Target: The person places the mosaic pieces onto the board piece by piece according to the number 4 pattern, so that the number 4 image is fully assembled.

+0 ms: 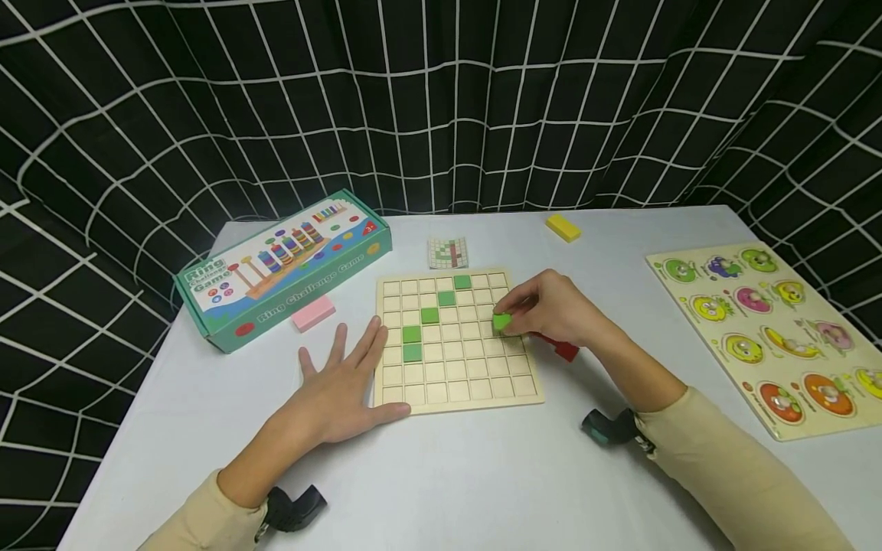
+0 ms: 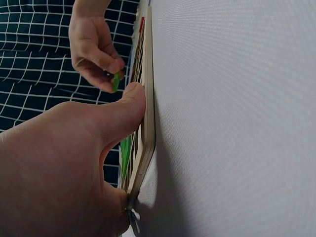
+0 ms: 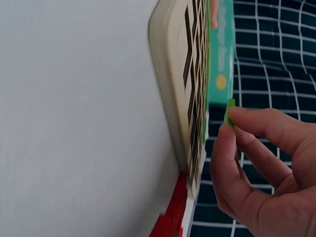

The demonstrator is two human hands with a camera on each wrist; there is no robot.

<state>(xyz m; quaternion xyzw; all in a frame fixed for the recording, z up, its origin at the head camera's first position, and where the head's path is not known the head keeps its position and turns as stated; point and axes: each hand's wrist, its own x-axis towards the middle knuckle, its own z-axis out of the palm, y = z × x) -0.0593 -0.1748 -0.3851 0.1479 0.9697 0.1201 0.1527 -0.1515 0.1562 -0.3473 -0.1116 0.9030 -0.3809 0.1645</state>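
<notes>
My right hand (image 1: 551, 308) pinches a small green square tile (image 1: 501, 322) between thumb and fingertips, over the right side of the wooden grid board (image 1: 458, 390). In the right wrist view the tile is held on edge, above the board's surface. My left hand (image 1: 338, 398) lies with spread fingers at the board's left side, its thumb on the near left corner and fingertips at the left edge. Several green tiles (image 1: 430, 315) sit in the board's cells, running in a stepped line from left middle to the far edge. Red pieces (image 1: 566, 351) lie beside the board, partly behind my right hand.
A small printed grid card (image 1: 448, 252) lies beyond the board. At the left stand a green Ring Challenge Game box (image 1: 296, 268) and a pink block (image 1: 313, 314). A yellow block (image 1: 563, 228) lies at the back, and a fruit puzzle board (image 1: 772, 337) at the right.
</notes>
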